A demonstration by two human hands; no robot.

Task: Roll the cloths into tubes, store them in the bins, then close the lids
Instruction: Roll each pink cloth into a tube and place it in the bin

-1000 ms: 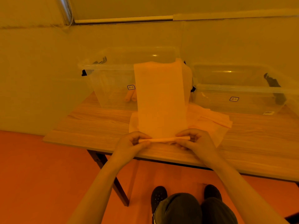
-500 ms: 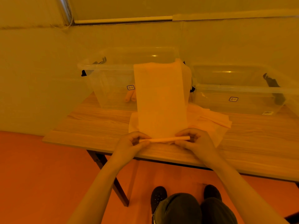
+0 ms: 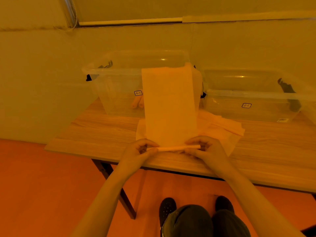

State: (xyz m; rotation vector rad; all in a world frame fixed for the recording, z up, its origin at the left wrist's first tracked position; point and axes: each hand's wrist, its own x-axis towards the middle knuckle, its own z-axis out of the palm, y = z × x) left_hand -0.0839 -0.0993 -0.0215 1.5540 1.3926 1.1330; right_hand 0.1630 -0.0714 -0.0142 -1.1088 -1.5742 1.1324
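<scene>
Left hand (image 3: 139, 152) and right hand (image 3: 206, 149) curled at the near table (image 3: 102, 134) edge, each pinching one end of a thin rolled hem on the cloth (image 3: 171, 106). Rest of cloth unrolled, draped up over the rim of the left bin (image 3: 118, 89). Two rolled cloths (image 3: 137, 103) inside that bin. More flat cloths (image 3: 222, 129) underneath, spreading right. Right bin (image 3: 248, 103) far right; both bins uncovered.
</scene>
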